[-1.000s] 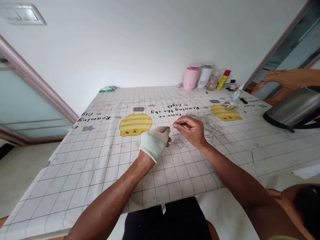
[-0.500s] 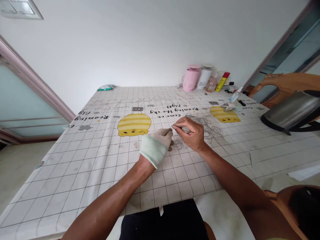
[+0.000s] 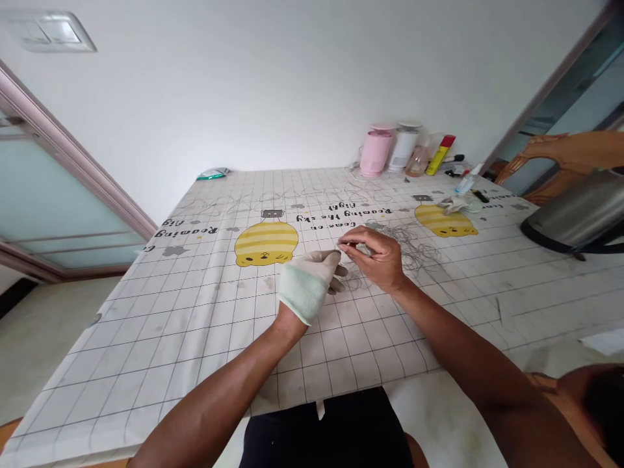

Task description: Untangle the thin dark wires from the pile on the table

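Note:
My left hand wears a whitish glove with a pale green cuff; its thumb and forefinger are pinched together over the table. Close beside its fingertips, my right hand, ungloved, also pinches with thumb and forefinger. Whatever lies between the fingertips of either hand is too small to make out. A loose tangle of thin grey wire or thread lies on the checked tablecloth, just right of and behind my right hand. More thin strands stretch over the far part of the cloth.
At the back right stand a pink container, a white one and a yellow-red can. A metal kettle is at the right, near a wooden chair. A green packet lies at the back left.
The view has shifted slightly, moving the scene a little to the right. The lower fingers of my left hand are spread a bit more; both hands keep their pinch close together.

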`<state>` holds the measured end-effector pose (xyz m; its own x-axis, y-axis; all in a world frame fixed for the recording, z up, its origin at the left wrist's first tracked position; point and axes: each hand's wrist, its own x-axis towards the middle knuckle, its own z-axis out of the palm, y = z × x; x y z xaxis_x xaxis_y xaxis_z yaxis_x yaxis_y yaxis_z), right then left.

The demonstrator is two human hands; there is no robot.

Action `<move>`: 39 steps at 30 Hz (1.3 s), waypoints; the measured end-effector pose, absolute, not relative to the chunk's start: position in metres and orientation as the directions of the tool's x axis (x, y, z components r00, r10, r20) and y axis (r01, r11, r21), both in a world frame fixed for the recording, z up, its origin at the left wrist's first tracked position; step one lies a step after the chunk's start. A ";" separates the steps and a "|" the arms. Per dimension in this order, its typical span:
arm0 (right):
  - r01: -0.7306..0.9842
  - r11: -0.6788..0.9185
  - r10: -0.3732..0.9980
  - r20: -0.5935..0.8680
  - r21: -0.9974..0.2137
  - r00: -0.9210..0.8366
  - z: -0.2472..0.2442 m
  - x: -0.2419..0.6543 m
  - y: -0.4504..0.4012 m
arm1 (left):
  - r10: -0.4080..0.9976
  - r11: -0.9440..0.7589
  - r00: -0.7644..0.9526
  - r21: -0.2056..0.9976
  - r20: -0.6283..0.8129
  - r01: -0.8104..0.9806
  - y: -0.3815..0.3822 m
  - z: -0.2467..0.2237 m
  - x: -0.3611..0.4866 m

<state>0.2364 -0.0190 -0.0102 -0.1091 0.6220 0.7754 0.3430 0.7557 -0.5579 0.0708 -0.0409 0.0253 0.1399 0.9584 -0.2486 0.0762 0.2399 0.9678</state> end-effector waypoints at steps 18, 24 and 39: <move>0.096 0.393 0.913 0.376 -0.915 -0.158 -0.010 0.230 -0.024 | 1.000 0.021 -0.022 1.000 -0.021 0.011 -0.026 0.021 0.051; 0.039 0.342 0.934 0.335 -0.939 -0.123 -0.009 0.233 -0.022 | 0.992 0.081 0.113 0.986 -0.064 -0.148 -0.005 0.009 0.042; -0.017 0.267 0.963 0.267 -0.964 -0.037 -0.011 0.232 -0.023 | 0.964 -0.058 0.259 0.998 0.062 -0.021 0.004 0.006 0.029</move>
<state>0.2322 -0.0225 -0.0106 -0.0369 0.9630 0.2671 -0.0166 0.2667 -0.9636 0.0293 0.0041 0.0056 0.2594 0.9638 0.0617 -0.0210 -0.0582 0.9981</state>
